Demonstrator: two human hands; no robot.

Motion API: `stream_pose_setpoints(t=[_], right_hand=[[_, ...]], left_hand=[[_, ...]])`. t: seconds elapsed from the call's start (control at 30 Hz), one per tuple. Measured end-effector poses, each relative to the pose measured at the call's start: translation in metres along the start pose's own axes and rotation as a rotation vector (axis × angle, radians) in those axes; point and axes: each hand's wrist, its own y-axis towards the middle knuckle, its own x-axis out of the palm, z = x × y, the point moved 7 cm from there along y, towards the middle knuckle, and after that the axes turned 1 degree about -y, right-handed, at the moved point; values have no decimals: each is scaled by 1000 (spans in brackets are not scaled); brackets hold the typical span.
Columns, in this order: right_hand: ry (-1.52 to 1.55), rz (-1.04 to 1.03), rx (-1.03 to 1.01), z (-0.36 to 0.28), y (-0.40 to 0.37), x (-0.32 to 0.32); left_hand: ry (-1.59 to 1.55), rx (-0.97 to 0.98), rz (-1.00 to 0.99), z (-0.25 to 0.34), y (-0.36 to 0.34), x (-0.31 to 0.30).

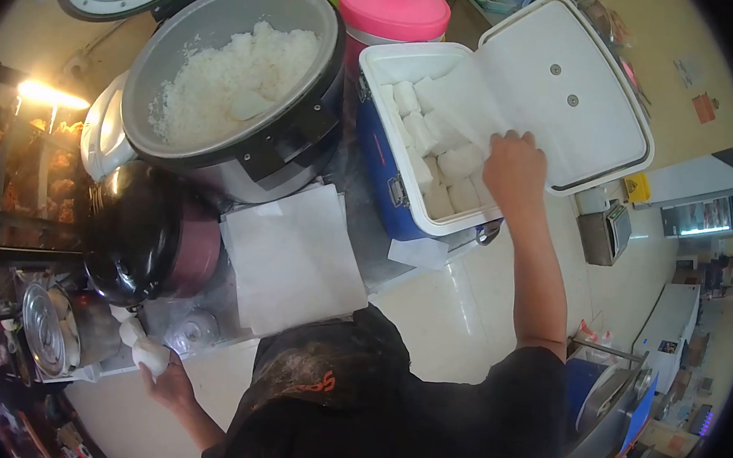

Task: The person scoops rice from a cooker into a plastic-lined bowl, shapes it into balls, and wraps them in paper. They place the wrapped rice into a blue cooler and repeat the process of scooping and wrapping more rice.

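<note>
At the lower left, my left hand (168, 384) is closed around a white wrapped packet (151, 354), with more white packets just beyond it. My right hand (515, 172) pinches the edge of a thin white sheet (467, 98) that reaches across the cooler's opening. Below that sheet, several white wrapped packets (418, 133) fill the blue cooler box (379, 156). Its white lid (571, 81) is tipped open to the right. A stack of white paper (290, 257) lies on the counter between my hands.
A large rice cooker (291, 148) full of white rice (242, 61) stands open at the back left, with a scoop (251, 105) in the rice. Beside it are a dark glossy pot (136, 226) and a pink-lidded container (394, 9). A lit food display (33, 156) is at far left.
</note>
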Motion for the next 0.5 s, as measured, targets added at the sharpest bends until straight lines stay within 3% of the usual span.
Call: stream_pose_setpoints(t=[0.13, 0.23, 0.33, 0.5], right_hand=[[297, 313, 79, 36, 7, -33], [469, 230, 253, 43, 4, -80], [539, 459, 126, 23, -13, -123], [598, 453, -122, -65, -41, -153]], left_hand=[[-19, -22, 16, 0, -1, -11], [-44, -37, 6, -2, -1, -12], [-105, -45, 28, 0, -1, -21], [-163, -38, -1, 4, 4, -43]])
